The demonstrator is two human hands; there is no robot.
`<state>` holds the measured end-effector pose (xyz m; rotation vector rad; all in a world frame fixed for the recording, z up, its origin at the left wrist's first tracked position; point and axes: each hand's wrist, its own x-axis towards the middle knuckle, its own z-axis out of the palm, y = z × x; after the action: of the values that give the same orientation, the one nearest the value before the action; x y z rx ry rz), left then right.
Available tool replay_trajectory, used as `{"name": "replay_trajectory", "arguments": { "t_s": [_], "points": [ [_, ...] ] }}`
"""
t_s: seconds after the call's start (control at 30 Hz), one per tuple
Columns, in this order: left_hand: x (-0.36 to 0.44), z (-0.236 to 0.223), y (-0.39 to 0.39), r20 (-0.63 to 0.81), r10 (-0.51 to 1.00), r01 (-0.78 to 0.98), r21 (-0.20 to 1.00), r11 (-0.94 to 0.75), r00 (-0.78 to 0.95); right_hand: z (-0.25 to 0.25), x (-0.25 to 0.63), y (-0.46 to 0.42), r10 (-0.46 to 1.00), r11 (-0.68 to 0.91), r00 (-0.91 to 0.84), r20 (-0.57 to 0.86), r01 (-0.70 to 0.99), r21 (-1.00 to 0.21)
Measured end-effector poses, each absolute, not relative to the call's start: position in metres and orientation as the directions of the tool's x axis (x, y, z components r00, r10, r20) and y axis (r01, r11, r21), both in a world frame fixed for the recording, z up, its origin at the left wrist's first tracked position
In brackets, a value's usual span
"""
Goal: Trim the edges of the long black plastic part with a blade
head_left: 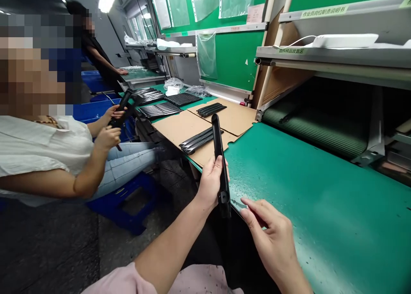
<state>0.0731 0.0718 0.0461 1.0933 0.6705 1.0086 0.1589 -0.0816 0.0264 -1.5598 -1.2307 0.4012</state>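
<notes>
A long black plastic part (219, 157) is gripped upright in the left hand (210, 182), with the fingers clamped around its lower half, just off the near edge of the green-topped workbench (321, 191). The right hand (269, 242) is held open beside the part's lower end, apart from it, over the edge of the workbench. Sheets of brown cardboard (186, 129) are laid on the workbench, and rows of similar black parts (196, 141) are set on them. Left of the workbench, another black part (123, 108) is held by a seated co-worker (41, 157), and blue plastic crates (96, 110) are placed nearby.
</notes>
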Motion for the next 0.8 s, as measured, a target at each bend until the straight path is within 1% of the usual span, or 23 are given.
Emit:
{"name": "replay_trajectory", "arguments": {
  "t_s": [0.1,0.2,0.33,0.43,0.47,0.5,0.53,0.57,0.6,0.63,0.67,0.7,0.73,0.77,0.8],
  "points": [
    [0.071,0.043,0.071,0.032,0.887,-0.291,0.949,0.117,0.46,0.026,0.157,-0.079,0.852,0.119,0.367,0.373,0.559,-0.821],
    [0.069,0.043,0.071,0.025,0.853,-0.266,0.954,0.135,0.521,0.026,0.16,-0.078,0.842,0.145,0.314,0.438,0.65,-0.746],
    [0.068,0.041,0.069,-0.035,0.768,-0.229,0.945,0.233,0.64,0.024,0.162,-0.078,0.782,0.184,0.234,0.578,0.8,-0.572],
    [0.069,0.039,0.062,-0.083,0.665,-0.169,0.937,0.306,0.743,0.025,0.161,-0.075,0.666,0.2,0.212,0.715,0.872,-0.446],
    [0.07,0.038,0.06,-0.101,0.634,-0.142,0.936,0.322,0.767,0.025,0.16,-0.075,0.616,0.184,0.238,0.751,0.883,-0.431],
    [0.071,0.038,0.057,-0.116,0.612,-0.121,0.935,0.333,0.782,0.026,0.16,-0.075,0.571,0.157,0.293,0.767,0.878,-0.452],
    [0.071,0.038,0.055,-0.127,0.604,-0.11,0.934,0.339,0.787,0.026,0.158,-0.075,0.545,0.128,0.381,0.747,0.843,-0.523],
    [0.071,0.038,0.055,-0.132,0.611,-0.112,0.932,0.345,0.781,0.026,0.156,-0.076,0.55,0.11,0.491,0.676,0.759,-0.641],
    [0.072,0.039,0.055,-0.134,0.627,-0.124,0.928,0.351,0.768,0.025,0.154,-0.077,0.589,0.104,0.598,0.543,0.611,-0.785],
    [0.071,0.04,0.056,-0.132,0.649,-0.145,0.924,0.355,0.749,0.021,0.151,-0.079,0.653,0.097,0.668,0.358,0.395,-0.914],
    [0.071,0.041,0.058,-0.123,0.674,-0.174,0.919,0.355,0.728,0.016,0.147,-0.082,0.721,0.078,0.676,0.152,0.138,-0.987],
    [0.071,0.043,0.06,-0.109,0.695,-0.206,0.912,0.354,0.71,0.009,0.143,-0.085,0.777,0.048,0.628,-0.038,-0.12,-0.992],
    [0.07,0.044,0.063,-0.089,0.709,-0.243,0.903,0.353,0.7,0.001,0.138,-0.088,0.812,0.017,0.553,-0.187,-0.343,-0.939],
    [0.07,0.046,0.065,-0.061,0.72,-0.288,0.891,0.351,0.692,-0.01,0.133,-0.092,0.825,-0.003,0.485,-0.292,-0.513,-0.858],
    [0.069,0.047,0.066,-0.03,0.73,-0.337,0.874,0.351,0.683,-0.022,0.128,-0.097,0.82,-0.006,0.441,-0.366,-0.632,-0.775]
  ]
}}
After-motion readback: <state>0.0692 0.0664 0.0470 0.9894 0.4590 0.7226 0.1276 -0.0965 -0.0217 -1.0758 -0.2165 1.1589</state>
